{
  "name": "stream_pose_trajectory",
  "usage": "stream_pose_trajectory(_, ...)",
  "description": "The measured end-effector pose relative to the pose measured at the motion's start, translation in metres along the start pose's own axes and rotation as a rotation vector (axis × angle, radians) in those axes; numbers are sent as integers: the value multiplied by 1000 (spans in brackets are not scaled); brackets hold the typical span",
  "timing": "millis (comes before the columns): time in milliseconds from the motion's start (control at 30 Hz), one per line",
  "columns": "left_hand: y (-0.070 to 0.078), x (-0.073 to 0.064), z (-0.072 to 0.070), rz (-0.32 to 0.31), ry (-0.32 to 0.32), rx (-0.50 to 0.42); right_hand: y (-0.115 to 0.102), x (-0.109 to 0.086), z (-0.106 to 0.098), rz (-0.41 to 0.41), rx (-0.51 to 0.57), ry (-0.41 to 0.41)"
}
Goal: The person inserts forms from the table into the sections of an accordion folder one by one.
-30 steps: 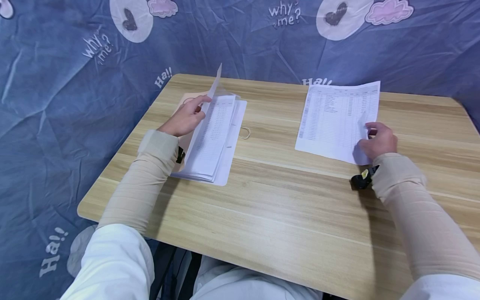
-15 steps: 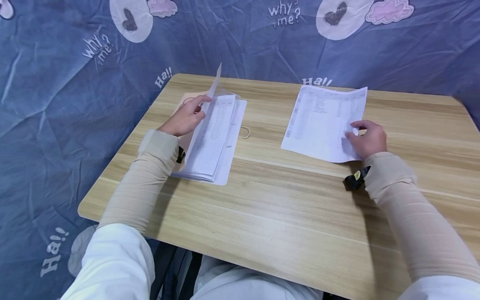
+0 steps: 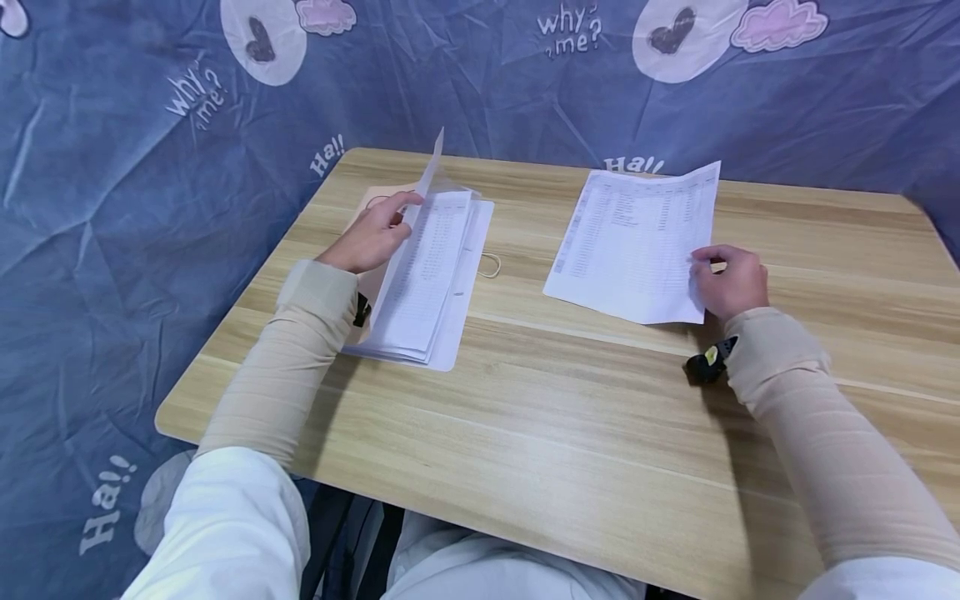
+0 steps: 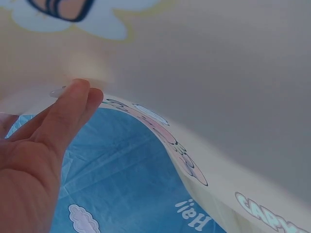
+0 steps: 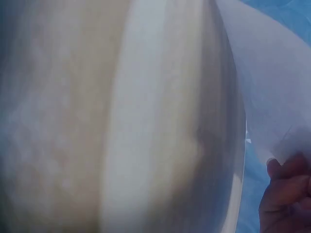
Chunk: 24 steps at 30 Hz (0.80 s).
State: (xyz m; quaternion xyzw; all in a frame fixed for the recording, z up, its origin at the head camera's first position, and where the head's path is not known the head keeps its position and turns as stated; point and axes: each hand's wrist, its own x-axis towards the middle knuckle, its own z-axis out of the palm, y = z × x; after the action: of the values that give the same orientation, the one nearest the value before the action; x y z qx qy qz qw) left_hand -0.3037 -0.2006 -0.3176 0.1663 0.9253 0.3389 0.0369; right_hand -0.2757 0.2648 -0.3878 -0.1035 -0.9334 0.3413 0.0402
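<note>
On the left of the table in the head view lies a folder point(image 3: 474, 275) with its cover point(image 3: 430, 171) raised and printed sheets point(image 3: 431, 258) inside. My left hand point(image 3: 371, 233) touches the cover's outer side, holding it up. The left wrist view shows straight fingers point(image 4: 73, 109) against the cover's cartoon-printed surface point(image 4: 209, 82). Further right, my right hand point(image 3: 731, 279) pinches the right edge of a printed table sheet point(image 3: 633, 242), which curves above the wood. In the right wrist view, the right hand point(image 5: 286, 194) is at the paper point(image 5: 277, 82), partly cut off by the frame.
The wooden table point(image 3: 480, 433) has rounded corners. A thin elastic loop point(image 3: 491, 266) sticks out from the folder's right side. Behind the table hangs a blue printed cloth point(image 3: 465, 83).
My right hand has moved left with the sheet, and the sheet's upper right corner has dipped and risen again. The left hand and the folder stay where they were.
</note>
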Motion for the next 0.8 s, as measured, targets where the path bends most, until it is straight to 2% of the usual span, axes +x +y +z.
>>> stream_pose_trajectory(233, 1, 0, 0, -26, -13, -3, -4, -2, 1, -2, 27, -23)
stream_pose_trajectory(467, 2, -1, 1, -43, -18, -3, -4, -3, 3, -31, 68, 17)
stream_pose_trajectory(800, 3, -1, 3, -16, 6, -7, -10, -6, 7, -56, 219, 83)
